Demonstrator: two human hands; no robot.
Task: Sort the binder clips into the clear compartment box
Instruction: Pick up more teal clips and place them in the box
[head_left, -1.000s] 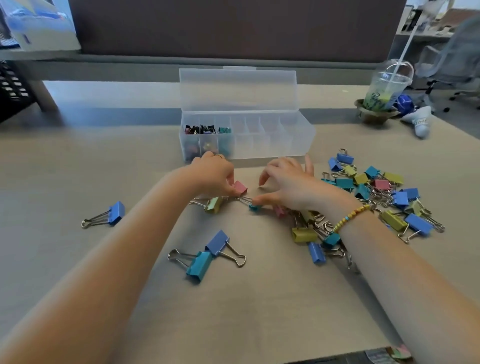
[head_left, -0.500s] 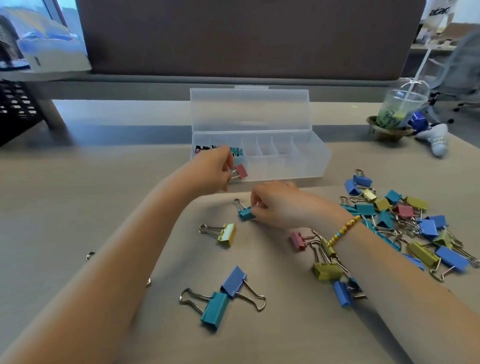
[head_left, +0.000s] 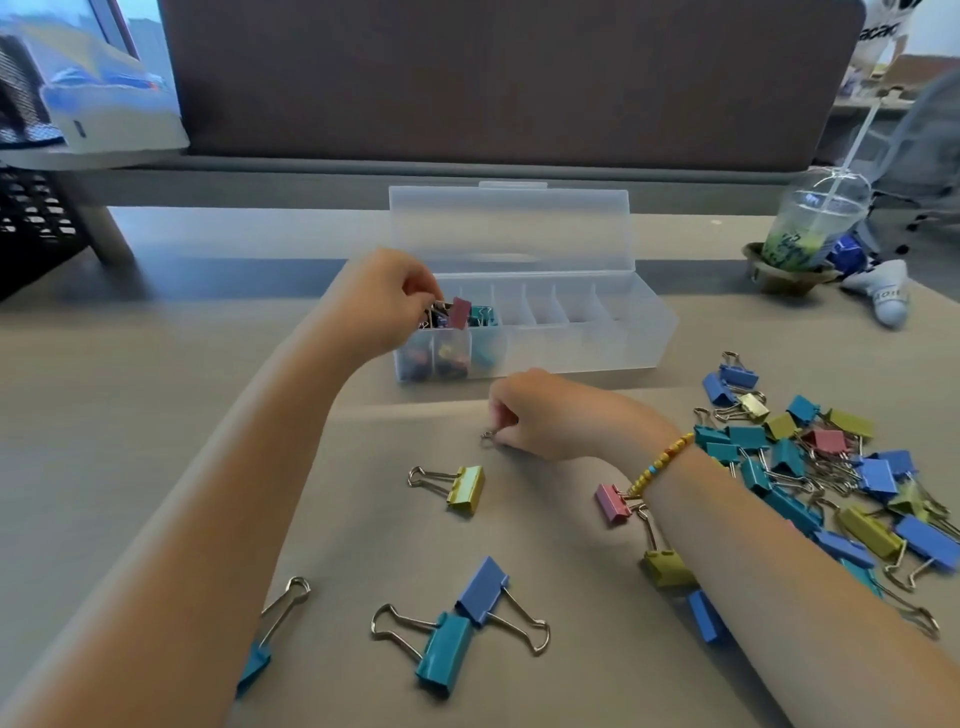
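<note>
while the left hand (head_left: 382, 299) pinches a pink binder clip (head_left: 460, 312) by its wire handles above the left-end compartments of the clear compartment box (head_left: 613, 338), the right hand (head_left: 540, 413) sits just in front of that box, fingers curled around a small clip (head_left: 488, 435) on the table (head_left: 156, 405). right of the box lies the unsorted clip pile (head_left: 821, 467).
</note>
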